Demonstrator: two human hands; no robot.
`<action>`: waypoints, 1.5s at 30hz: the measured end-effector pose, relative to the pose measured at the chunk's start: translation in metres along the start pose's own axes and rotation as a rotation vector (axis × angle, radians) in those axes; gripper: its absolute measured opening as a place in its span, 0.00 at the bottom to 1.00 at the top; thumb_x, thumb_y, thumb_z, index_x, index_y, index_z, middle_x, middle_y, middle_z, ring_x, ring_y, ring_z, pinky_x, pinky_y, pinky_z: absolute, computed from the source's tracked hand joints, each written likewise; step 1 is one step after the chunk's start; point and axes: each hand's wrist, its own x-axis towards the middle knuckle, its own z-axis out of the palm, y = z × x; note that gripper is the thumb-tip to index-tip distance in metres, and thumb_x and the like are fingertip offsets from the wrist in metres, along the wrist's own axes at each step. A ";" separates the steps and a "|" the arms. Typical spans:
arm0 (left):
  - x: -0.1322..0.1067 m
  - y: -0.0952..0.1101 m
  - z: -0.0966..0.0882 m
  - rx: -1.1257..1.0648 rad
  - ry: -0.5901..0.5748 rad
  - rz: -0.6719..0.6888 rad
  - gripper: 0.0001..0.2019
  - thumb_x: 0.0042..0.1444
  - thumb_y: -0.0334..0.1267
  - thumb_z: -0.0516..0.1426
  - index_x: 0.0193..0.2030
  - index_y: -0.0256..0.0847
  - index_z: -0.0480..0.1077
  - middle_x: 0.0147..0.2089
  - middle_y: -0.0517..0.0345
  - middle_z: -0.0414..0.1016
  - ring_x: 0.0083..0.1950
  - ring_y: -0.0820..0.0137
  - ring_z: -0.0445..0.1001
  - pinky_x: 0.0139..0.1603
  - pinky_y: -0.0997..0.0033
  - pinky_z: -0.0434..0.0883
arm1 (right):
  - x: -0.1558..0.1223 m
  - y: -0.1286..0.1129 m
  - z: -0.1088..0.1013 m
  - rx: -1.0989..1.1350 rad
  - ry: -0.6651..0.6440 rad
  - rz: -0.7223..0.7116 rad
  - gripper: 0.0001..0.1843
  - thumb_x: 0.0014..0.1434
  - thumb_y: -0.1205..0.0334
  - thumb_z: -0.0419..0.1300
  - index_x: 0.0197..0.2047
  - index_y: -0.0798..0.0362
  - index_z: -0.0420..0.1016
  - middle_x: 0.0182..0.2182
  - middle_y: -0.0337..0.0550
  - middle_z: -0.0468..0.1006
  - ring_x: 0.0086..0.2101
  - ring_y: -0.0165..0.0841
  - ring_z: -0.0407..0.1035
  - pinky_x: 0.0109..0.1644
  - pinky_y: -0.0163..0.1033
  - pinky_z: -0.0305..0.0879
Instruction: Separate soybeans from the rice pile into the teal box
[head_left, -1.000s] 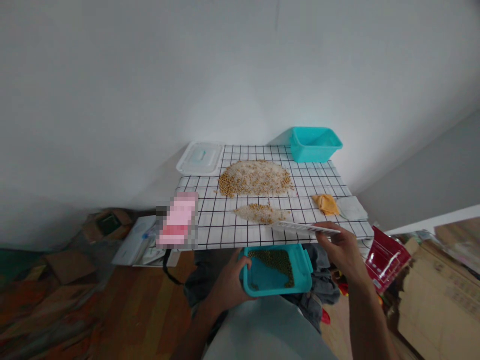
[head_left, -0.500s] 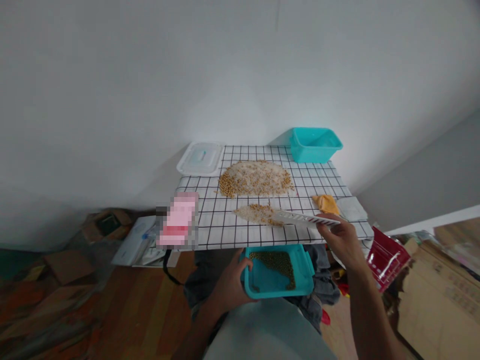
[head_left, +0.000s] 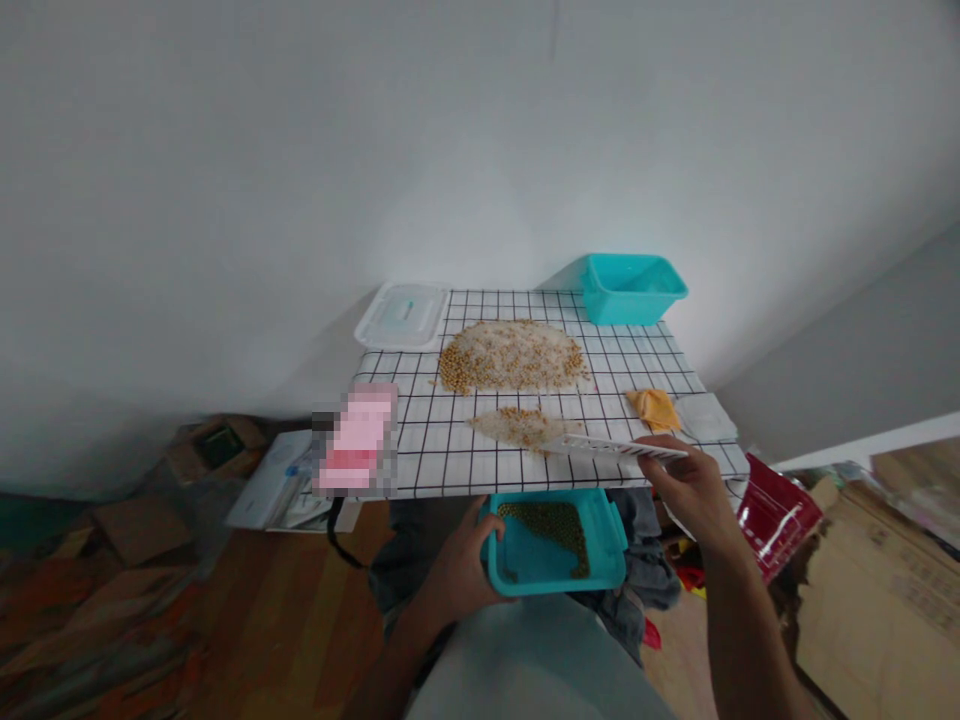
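My left hand (head_left: 472, 555) is closed on the left rim of a turquoise plastic tub (head_left: 551, 580), held just below the table's front edge. Small dark green beans (head_left: 551, 522), like mung beans, lie in it. My right hand (head_left: 694, 480) grips the end of a flat white slotted plastic tool (head_left: 607, 447), low above the table. The tool's far tip reaches a small pile of white grains and tan beans (head_left: 517, 427). Behind it lies a larger pile of the same mix (head_left: 517, 355), with tan beans gathered at its left.
On the checked tablecloth (head_left: 442, 465) are a translucent lid (head_left: 403, 315), a second turquoise tub (head_left: 634, 290), an orange cloth (head_left: 655, 408), a white tissue (head_left: 705, 417) and a blurred pink object (head_left: 358, 438). A red packet (head_left: 778, 515) and cardboard (head_left: 877, 600) lie right. A wall stands behind.
My right hand and the white slotted tool have shifted slightly right and toward me, the tip drawing back from the small pile. My left hand and the tub stay nearly still.
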 end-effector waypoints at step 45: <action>0.000 0.001 0.000 0.031 0.001 0.019 0.31 0.33 0.37 0.75 0.42 0.45 0.63 0.61 0.48 0.62 0.61 0.52 0.68 0.55 0.61 0.69 | -0.015 -0.004 0.001 0.030 -0.046 0.060 0.13 0.62 0.53 0.62 0.44 0.50 0.83 0.41 0.45 0.84 0.41 0.41 0.77 0.46 0.42 0.72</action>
